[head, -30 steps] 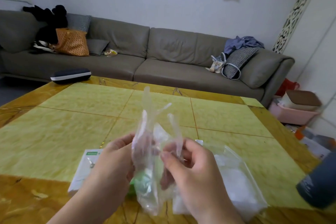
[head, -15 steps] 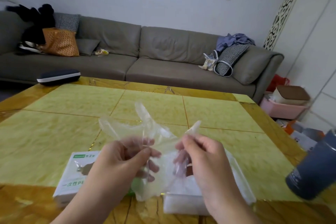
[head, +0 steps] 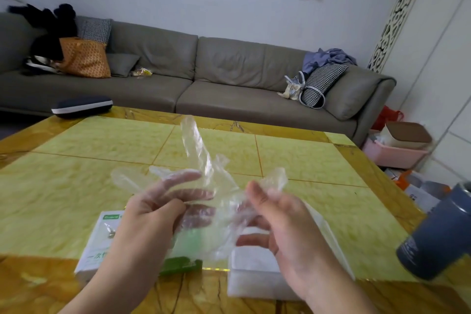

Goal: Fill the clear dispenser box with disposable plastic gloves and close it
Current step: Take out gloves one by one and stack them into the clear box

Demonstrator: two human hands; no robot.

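Low in the middle of the frame, both hands hold a clear disposable plastic glove (head: 211,186) above the yellow-green tabletop (head: 76,186). The left hand (head: 153,214) has its fingers pushed into the glove's cuff side; they lie fairly straight and spread under the thin film. The right hand (head: 277,216) pinches a bunched corner of the film between thumb and forefinger, and its other fingers curl loosely below. One empty glove finger stands up toward the frame's centre, and others trail out to the left.

Under the hands, at the tabletop's near edge, lie two boxes. Left of centre is a white carton with green print (head: 99,245), partly hidden by the left forearm. Just right of it sits the clear dispenser box (head: 254,280), with white sheets showing through its wall; the right wrist covers part of it, so whether its lid is open cannot be told.

A dark grey cylindrical tumbler (head: 435,237) fills the lower right edge of the frame. At the tabletop's far left corner rests a dark case with a white band (head: 81,107). Behind runs a grey sofa (head: 229,79) carrying an orange bag (head: 84,58) at the left and a houndstooth bag (head: 321,84) at the right.
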